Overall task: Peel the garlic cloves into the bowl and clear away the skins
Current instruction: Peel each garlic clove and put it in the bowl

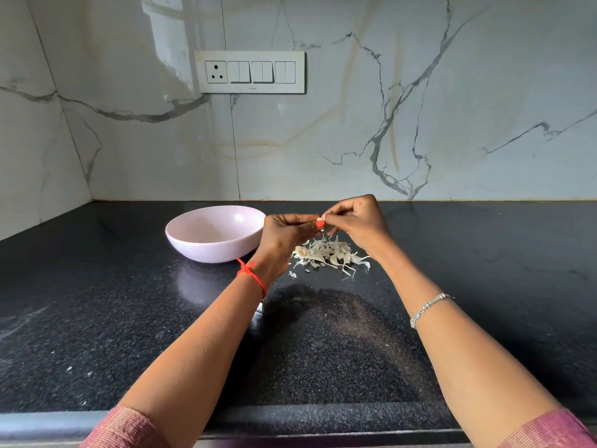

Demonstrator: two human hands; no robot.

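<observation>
Both aloft: left hand [284, 235], right hand [359, 225], around clove [320, 218].

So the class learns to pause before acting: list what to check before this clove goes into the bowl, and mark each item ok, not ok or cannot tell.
1. Grip: the left hand and right hand both pinch the garlic clove above the counter: ok.
2. Clove fully peeled: it is small and mostly covered: cannot tell.
3. The bowl stands upright on the counter, just left of the hands: ok.
4. Inside of the bowl free of skins: its bottom is hidden behind the near rim: cannot tell.
5. Skins cleared away: a pile of skins lies on the counter below the hands: not ok.
</observation>
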